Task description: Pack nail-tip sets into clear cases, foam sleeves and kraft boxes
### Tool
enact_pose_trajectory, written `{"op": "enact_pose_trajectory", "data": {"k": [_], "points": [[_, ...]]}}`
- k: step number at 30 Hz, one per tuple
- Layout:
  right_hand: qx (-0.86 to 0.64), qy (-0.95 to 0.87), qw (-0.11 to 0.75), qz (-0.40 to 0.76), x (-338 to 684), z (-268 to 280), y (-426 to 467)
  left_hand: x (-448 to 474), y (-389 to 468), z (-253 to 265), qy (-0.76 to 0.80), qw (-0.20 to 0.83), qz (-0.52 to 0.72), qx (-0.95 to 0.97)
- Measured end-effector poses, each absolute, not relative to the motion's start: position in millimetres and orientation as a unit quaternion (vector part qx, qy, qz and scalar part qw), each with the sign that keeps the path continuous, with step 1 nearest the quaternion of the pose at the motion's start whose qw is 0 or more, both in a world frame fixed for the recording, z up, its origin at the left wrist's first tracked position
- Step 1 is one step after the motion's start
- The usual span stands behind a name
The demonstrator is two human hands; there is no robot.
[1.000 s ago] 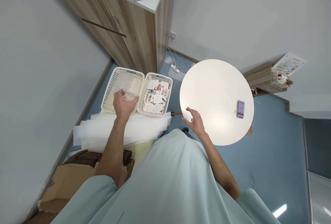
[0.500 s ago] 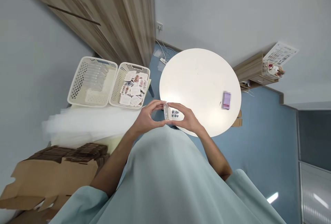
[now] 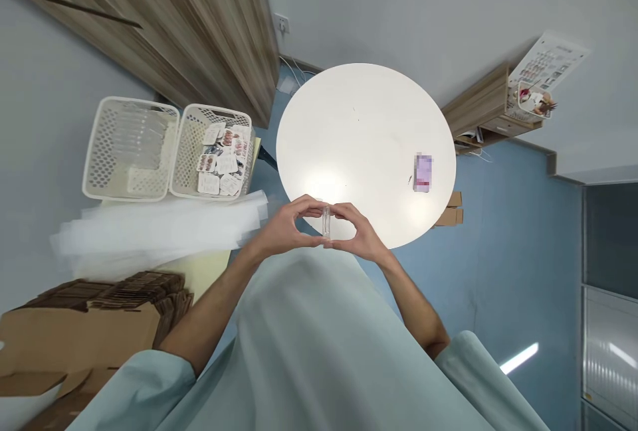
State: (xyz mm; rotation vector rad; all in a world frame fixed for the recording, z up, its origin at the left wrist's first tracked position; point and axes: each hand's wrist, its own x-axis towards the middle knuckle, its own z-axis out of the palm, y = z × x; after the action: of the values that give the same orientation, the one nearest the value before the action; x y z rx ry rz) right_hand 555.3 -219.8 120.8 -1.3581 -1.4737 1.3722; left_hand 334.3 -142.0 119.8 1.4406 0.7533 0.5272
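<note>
A small clear plastic box (image 3: 326, 224) is held edge-on over the near rim of the round white table (image 3: 369, 132). My left hand (image 3: 292, 224) grips its left side, thumb below and fingers above. On the other side my right hand (image 3: 359, 230) pinches it the same way. Its two halves look pressed together. What lies inside cannot be made out from this angle.
Left of the table, one white basket (image 3: 92, 152) holds clear plastic cases, another (image 3: 177, 165) holds cards with false nails. White sheets (image 3: 164, 228) and folded brown cardboard boxes (image 3: 84, 335) lie nearer. A purple blurred item (image 3: 423, 172) rests on the table's right side.
The box stood partly open, showing dark blue nail-shaped pieces in its right half; now the halves are together between my hands. The view has shifted, so the baskets and table appear further left.
</note>
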Motion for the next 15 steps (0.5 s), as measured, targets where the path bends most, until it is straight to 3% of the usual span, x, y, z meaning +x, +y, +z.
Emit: {"op": "enact_pose_trajectory", "data": {"k": [15], "points": [[-0.496, -0.562, 0.377, 0.544, 591, 108, -240, 368, -168, 104, 0.332, 0.692, 0.263, 0.584]]}}
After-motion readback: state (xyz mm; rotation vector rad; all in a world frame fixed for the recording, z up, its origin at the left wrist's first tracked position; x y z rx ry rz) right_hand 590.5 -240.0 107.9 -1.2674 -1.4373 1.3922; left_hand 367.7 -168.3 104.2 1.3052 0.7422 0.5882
